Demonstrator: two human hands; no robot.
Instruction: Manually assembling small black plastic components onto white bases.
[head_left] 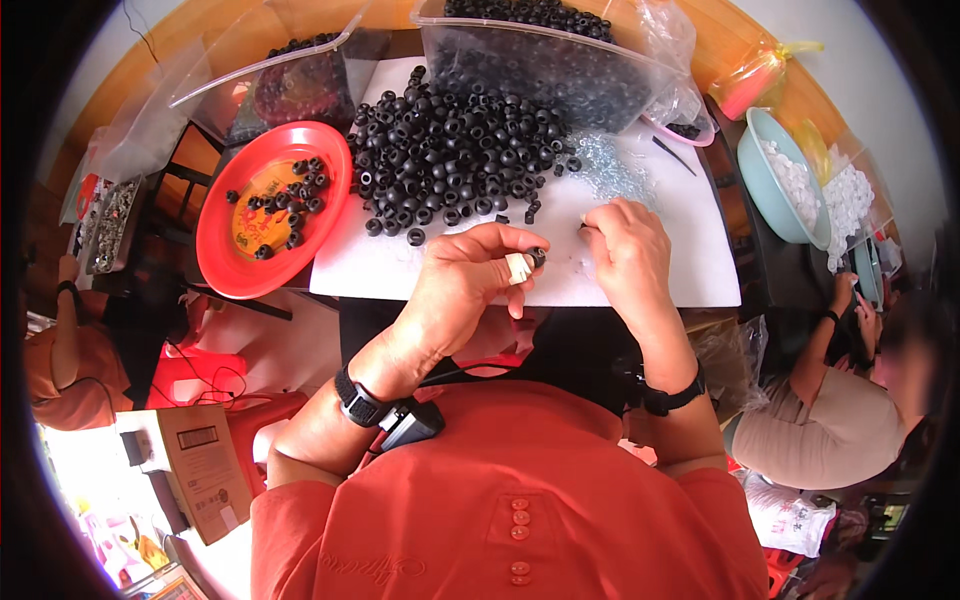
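Note:
My left hand (465, 275) pinches a small round black plastic part (538, 257) between thumb and forefinger, near the table's front edge. Pale tape wraps that thumb. To its right, my right hand (628, 245) is closed, thumb against fingers; a tiny dark speck shows at the tips, too small to name. Beyond both hands lies a big heap of hollow black plastic parts (450, 150) on a white board (690, 270). Small clear pieces (610, 165) are scattered just past my right hand. Several black parts lie in a red plastic dish (215, 240) at the left.
Two clear plastic bins, one at the back (540, 65) and one at the back left (290, 80), hold more black parts. A pale blue basin (785, 190) of white pieces stands at right. One person sits at the right (825, 410), another at the left (70, 350).

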